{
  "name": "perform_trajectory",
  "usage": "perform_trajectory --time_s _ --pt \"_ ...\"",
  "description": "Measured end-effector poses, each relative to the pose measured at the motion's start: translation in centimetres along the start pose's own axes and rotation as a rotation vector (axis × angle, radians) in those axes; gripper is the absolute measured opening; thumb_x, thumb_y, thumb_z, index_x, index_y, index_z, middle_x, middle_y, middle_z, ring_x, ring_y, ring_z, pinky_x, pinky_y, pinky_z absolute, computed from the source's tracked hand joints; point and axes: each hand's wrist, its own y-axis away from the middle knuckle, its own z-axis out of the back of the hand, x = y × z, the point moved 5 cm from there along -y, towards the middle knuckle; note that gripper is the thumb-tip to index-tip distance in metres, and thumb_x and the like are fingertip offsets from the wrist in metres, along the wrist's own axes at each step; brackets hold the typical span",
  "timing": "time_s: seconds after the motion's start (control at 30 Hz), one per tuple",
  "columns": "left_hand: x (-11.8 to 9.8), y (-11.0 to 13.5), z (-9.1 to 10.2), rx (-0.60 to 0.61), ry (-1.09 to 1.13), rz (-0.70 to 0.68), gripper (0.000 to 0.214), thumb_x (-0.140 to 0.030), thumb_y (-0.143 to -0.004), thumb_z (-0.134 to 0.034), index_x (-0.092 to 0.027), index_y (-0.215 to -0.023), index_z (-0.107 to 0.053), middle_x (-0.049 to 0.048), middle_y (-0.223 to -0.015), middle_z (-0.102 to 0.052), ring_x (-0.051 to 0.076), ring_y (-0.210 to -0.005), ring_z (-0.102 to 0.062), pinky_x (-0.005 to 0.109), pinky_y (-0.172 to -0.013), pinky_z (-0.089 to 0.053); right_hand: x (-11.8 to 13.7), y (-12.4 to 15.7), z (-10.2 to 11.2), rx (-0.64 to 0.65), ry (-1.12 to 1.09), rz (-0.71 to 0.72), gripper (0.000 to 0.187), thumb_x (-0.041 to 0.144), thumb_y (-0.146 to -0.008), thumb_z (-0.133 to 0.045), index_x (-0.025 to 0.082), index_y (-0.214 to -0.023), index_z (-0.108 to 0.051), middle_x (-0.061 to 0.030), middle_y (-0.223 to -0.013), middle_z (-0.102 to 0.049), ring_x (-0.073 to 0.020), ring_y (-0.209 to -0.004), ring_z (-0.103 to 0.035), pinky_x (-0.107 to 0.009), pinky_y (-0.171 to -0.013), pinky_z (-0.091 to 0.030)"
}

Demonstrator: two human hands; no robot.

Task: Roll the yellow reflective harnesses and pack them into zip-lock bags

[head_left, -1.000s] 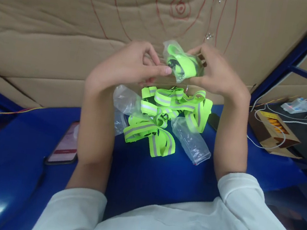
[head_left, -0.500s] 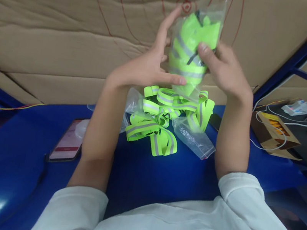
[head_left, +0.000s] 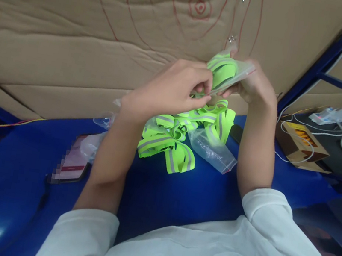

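Between my hands, above the table, is a clear plastic zip bag [head_left: 239, 74] with a rolled neon-yellow reflective strap [head_left: 223, 72] inside. My left hand [head_left: 184, 82] pinches the bag's near-left edge between thumb and curled fingers. On the other side, my right hand [head_left: 252, 82] grips the bag, its fingers partly hidden behind the plastic. Below lies a tangled pile of neon-yellow straps with grey stripes [head_left: 172, 139] on the blue table. An empty-looking clear bag [head_left: 213, 150] lies against the right of the pile.
A phone [head_left: 71, 164] lies on the blue table [head_left: 152, 203] at left, with crumpled clear plastic [head_left: 90, 145] over its corner. A dark object [head_left: 237, 133] sits by my right forearm. Cardboard [head_left: 56, 53] walls the back. A brown box [head_left: 301, 146] and white cables stand right.
The bag has come down and tilted, turning its zip edge to the right. My left hand has gone from spread fingers to a pinch on it. The view has shifted slightly.
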Motion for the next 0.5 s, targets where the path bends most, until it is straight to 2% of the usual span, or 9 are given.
perform_trajectory --time_s 0.07,0.13,0.23,0.27,0.33,0.43,0.5 --pt "0.4 -0.1 -0.1 -0.014 0.063 0.049 0.006 -0.022 -0.090 -0.066 -0.023 -0.084 -0.067 0.0014 -0.079 -0.068 0.020 -0.074 -0.064 0.036 -0.075 -0.048 -0.3 -0.4 0.2 0.005 0.056 -0.046 0.088 0.098 -0.082 -0.034 0.016 -0.087 -0.065 -0.0073 -0.067 -0.068 -0.0154 -0.051 -0.059 -0.028 -0.050 -0.049" --pt "1.6 -0.2 0.1 -0.101 0.178 0.156 0.010 -0.030 -0.091 -0.067 -0.024 -0.083 -0.066 0.0010 -0.078 -0.068 0.018 -0.071 -0.061 0.037 -0.075 -0.048 -0.4 -0.6 0.5 0.011 0.097 -0.081 0.094 0.102 -0.083 -0.027 0.016 -0.097 -0.064 -0.0087 -0.065 -0.068 -0.0190 -0.053 -0.062 -0.032 -0.054 -0.053" --pt "4.0 -0.4 0.0 -0.245 0.423 0.312 0.032 -0.052 -0.089 -0.074 -0.025 -0.082 -0.060 0.0022 -0.086 -0.069 0.017 -0.077 -0.058 0.038 -0.075 -0.047 1.0 0.0 1.5 -0.079 0.084 0.029 0.082 0.095 -0.090 -0.041 0.019 -0.118 -0.052 -0.0043 -0.066 -0.068 -0.0228 -0.059 -0.068 -0.033 -0.056 -0.056" --pt "4.6 -0.5 -0.3 -0.253 0.486 0.345 0.040 -0.060 -0.087 -0.075 -0.025 -0.080 -0.056 0.0025 -0.088 -0.069 0.016 -0.077 -0.057 0.037 -0.072 -0.046 1.8 0.5 1.7 -0.123 0.071 0.102 0.077 0.093 -0.090 -0.045 0.021 -0.117 -0.050 -0.0017 -0.065 -0.066 -0.0219 -0.058 -0.068 -0.031 -0.052 -0.055" --pt "5.4 -0.8 -0.9 -0.230 0.560 0.404 0.053 -0.073 -0.083 -0.073 -0.025 -0.078 -0.050 0.0033 -0.090 -0.069 0.015 -0.072 -0.054 0.036 -0.064 -0.042 3.5 2.0 1.5 -0.146 0.081 0.263 0.073 0.093 -0.091 -0.047 0.020 -0.101 -0.054 0.0003 -0.062 -0.061 -0.0184 -0.052 -0.062 -0.026 -0.044 -0.047" --pt "4.9 -0.7 -0.9 -0.209 0.589 0.434 0.059 -0.081 -0.080 -0.069 -0.026 -0.078 -0.047 0.0056 -0.094 -0.071 0.015 -0.066 -0.054 0.037 -0.060 -0.039 5.4 4.0 0.0 -0.064 0.192 0.405 0.077 0.094 -0.090 -0.045 0.019 -0.073 -0.056 -0.0020 -0.057 -0.054 -0.0140 -0.045 -0.052 -0.027 -0.041 -0.039" --pt "3.7 -0.4 -0.5 -0.173 0.594 0.395 0.057 -0.080 -0.080 -0.070 -0.027 -0.079 -0.049 0.0056 -0.096 -0.072 0.019 -0.075 -0.061 0.039 -0.065 -0.044 5.8 4.8 -1.1 0.025 0.238 0.424 0.077 0.092 -0.090 -0.050 0.018 -0.068 -0.056 -0.0025 -0.057 -0.054 -0.0124 -0.047 -0.051 -0.027 -0.045 -0.038"
